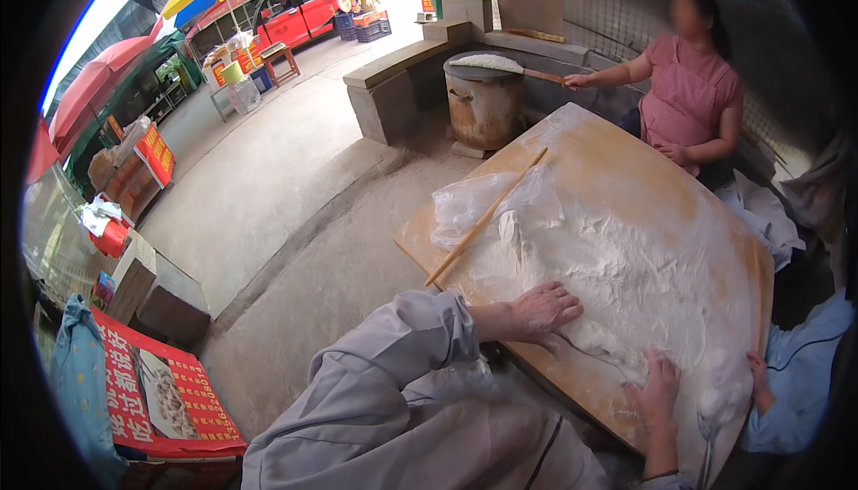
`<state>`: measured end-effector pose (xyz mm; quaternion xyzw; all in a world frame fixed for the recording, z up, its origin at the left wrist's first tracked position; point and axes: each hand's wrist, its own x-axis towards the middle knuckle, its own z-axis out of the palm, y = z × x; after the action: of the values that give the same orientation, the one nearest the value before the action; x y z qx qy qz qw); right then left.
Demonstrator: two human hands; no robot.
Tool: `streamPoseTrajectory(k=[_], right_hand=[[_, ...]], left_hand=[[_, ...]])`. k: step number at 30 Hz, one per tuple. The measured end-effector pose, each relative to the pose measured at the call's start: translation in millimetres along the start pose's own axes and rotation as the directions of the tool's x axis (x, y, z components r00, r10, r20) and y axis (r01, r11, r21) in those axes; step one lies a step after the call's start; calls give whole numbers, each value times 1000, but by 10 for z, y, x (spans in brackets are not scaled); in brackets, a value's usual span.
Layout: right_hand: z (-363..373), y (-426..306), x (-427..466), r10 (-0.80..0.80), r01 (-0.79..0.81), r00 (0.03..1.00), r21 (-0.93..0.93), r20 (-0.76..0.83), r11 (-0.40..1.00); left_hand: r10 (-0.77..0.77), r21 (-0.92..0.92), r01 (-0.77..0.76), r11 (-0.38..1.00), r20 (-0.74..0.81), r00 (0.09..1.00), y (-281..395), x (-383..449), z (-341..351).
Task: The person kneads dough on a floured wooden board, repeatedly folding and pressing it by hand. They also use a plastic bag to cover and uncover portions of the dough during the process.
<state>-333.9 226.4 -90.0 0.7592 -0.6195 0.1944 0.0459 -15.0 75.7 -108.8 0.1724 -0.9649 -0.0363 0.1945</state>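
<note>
A long, floured piece of dough (603, 344) lies near the close edge of the wooden work board (660, 168). My left hand (544, 312) grips its left end, fingers over the top and thumb on the near side. At the other end, my right hand (655, 389) has its fingers on the dough, the thumb apart. Loose flour (643, 282) covers much of the board. Beyond my left hand rests another floured dough lump (516, 245). A wooden rolling pin (486, 216) lies slanted across a clear plastic bag (462, 205).
Another person's hand (759, 377) touches the board's right edge, near a thin wooden stick (757, 289) and a metal utensil (706, 440). Across the board, a person in pink (690, 95) holds a wooden stick under flatbread (488, 61) on a round griddle stove (484, 105).
</note>
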Motion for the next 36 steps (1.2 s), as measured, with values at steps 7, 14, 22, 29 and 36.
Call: streamPoseTrajectory(k=[7, 14, 22, 29, 36], right_hand=[[294, 182, -362, -123, 124, 992, -64, 12, 990], [134, 283, -22, 275, -213, 957, 414, -95, 885], [11, -298, -310, -46, 46, 999, 81, 3, 996], [132, 277, -183, 132, -134, 990, -50, -44, 990], [-157, 144, -205, 142, -145, 989, 214, 29, 966]], left_hand=[[35, 155, -39, 987, 28, 999, -262, -433, -231], [-132, -44, 138, 989, 118, 984, 534, 305, -76], [37, 40, -35, 999, -54, 998, 1020, 383, 614], [-87, -132, 87, 987, 6, 996, 687, 921, 416], [-61, 41, 60, 997, 23, 998, 398, 475, 88]])
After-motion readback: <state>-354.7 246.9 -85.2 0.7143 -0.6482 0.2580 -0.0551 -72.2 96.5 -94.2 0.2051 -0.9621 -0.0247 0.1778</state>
